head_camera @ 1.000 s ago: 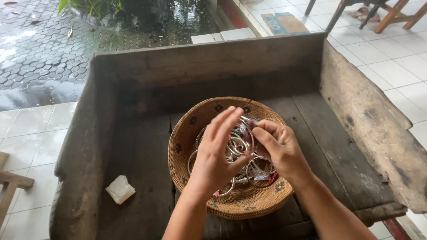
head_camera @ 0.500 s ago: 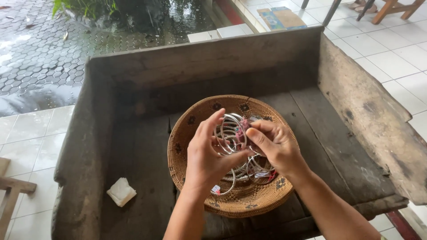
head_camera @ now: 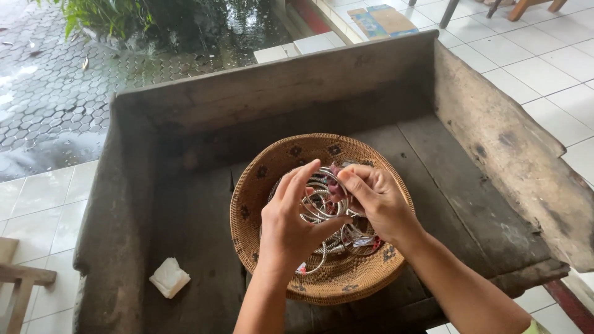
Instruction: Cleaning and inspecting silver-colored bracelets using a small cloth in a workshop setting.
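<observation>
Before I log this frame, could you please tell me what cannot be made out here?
Head view only:
- Silver bangles: count unclear; left hand and right hand cover them.
- Woven basket: floor hidden beneath hands and bangles.
- Wooden trough: near end cut off by the bottom edge.

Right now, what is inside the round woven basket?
The woven basket holds a tangle of silver wire bangles with small red tags. The left hand and right hand grip the tangle and cover most of it, so the count is unclear.

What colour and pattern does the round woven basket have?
The basket is tan-brown, with small dark diamond-like motifs spaced around its rim, seen in the head view.
</observation>
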